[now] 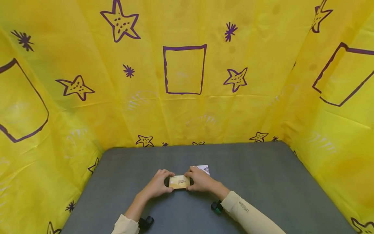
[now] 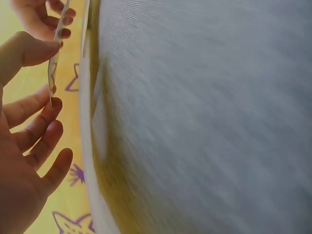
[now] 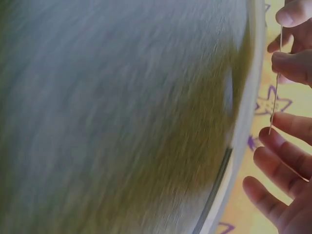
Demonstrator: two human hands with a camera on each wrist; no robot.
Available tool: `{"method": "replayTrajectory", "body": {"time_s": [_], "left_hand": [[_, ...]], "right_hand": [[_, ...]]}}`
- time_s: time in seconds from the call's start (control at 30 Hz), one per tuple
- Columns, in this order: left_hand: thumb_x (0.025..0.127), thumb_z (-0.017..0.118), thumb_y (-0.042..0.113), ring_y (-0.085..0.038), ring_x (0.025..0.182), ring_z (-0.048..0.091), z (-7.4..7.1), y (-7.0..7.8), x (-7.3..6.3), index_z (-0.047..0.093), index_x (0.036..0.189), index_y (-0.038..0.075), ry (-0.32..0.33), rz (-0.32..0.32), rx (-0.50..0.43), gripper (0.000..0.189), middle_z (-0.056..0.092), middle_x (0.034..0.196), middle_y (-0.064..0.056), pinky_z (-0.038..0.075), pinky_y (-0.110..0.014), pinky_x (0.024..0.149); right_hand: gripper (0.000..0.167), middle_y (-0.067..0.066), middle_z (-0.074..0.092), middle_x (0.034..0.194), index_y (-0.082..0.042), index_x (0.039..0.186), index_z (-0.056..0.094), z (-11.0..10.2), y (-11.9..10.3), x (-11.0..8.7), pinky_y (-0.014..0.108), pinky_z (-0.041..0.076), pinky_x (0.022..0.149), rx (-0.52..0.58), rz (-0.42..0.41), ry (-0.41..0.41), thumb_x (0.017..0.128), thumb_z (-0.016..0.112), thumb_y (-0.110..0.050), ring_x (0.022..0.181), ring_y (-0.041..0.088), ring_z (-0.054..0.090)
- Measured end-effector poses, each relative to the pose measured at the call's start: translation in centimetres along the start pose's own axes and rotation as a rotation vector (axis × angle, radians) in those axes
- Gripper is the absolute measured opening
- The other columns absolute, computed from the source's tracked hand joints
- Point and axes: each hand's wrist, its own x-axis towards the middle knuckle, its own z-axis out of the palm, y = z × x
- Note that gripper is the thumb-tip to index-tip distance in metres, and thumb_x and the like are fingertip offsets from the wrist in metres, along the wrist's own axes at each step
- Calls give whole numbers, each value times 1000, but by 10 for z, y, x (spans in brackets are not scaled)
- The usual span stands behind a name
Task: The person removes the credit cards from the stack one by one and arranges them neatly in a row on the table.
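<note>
A thin yellow card with dark writing is held by both hands above the grey table. My left hand pinches its left end between thumb and fingers, and my right hand does the same at the right end. In the left wrist view the card appears nearly edge-on, with the lower fingers spread off it. From the right wrist the card is only a thin line. A white printed piece, perhaps paper or card, lies behind the right hand, which partly hides it.
The grey tabletop spreads around the hands. Yellow cloth walls with purple stars and squares stand at the back and both sides. A dark wrist device sits at the right wrist, another at the left.
</note>
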Motion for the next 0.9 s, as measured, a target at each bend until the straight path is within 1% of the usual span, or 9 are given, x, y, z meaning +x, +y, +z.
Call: {"method": "replayTrajectory", "body": {"time_s": [0.1, 0.17, 0.33, 0.43, 0.53, 0.63, 0.77, 0.9], "left_hand": [[69, 81, 21, -18, 103, 48, -2, -5, -10, 66, 113, 12, 8, -26, 1, 47, 61, 108, 1, 44, -42, 88], [69, 82, 21, -18, 103, 48, -4, -9, -15, 66, 112, 14, 17, -40, -2, 47, 61, 107, 2, 44, -42, 87], [68, 83, 20, -20, 104, 48, -10, -17, -26, 67, 112, 17, 22, -80, -8, 47, 61, 107, 2, 44, -44, 87], [68, 84, 20, -21, 104, 47, -14, -22, -31, 67, 112, 17, 14, -106, -5, 48, 61, 106, 2, 43, -44, 87], [67, 85, 21, -20, 104, 47, -19, -25, -35, 67, 113, 16, 4, -129, -4, 50, 61, 107, 3, 43, -44, 88], [66, 86, 22, -21, 107, 47, -24, -28, -38, 66, 115, 14, -4, -135, 6, 54, 61, 110, 3, 44, -45, 90], [65, 87, 20, -23, 109, 49, -31, -31, -40, 66, 115, 12, 11, -137, 29, 55, 62, 110, 1, 44, -47, 92], [64, 88, 18, -21, 106, 50, -37, -36, -46, 67, 112, 13, 26, -170, 32, 52, 62, 108, 3, 44, -46, 91]], "right_hand": [[49, -3, 56, 98, -12, 119, 68, 4, -6, 5, 19, 39, 73, 2, -10, -25, 77, 79, -36, 85, 6, 46], [49, -4, 57, 98, -13, 118, 68, 7, -10, 9, 19, 39, 73, -9, -23, -27, 77, 79, -37, 86, 6, 47], [48, -4, 57, 98, -14, 118, 69, 14, -22, 17, 18, 38, 72, -40, -33, -28, 77, 78, -39, 86, 7, 46], [48, -5, 56, 97, -15, 118, 69, 18, -29, 22, 17, 37, 71, -51, -36, -34, 77, 78, -40, 86, 6, 45], [48, -6, 56, 97, -15, 117, 69, 21, -35, 28, 17, 36, 71, -53, -34, -36, 78, 78, -40, 86, 6, 45], [48, -6, 56, 97, -15, 117, 69, 23, -40, 32, 18, 36, 72, -57, -24, -29, 77, 78, -41, 87, 7, 46], [48, -6, 56, 97, -16, 117, 69, 27, -46, 38, 18, 36, 72, -66, -21, -11, 77, 78, -42, 87, 6, 46], [49, -7, 56, 97, -16, 117, 69, 32, -53, 44, 18, 37, 72, -70, -41, 7, 77, 78, -44, 88, 6, 46]]}}
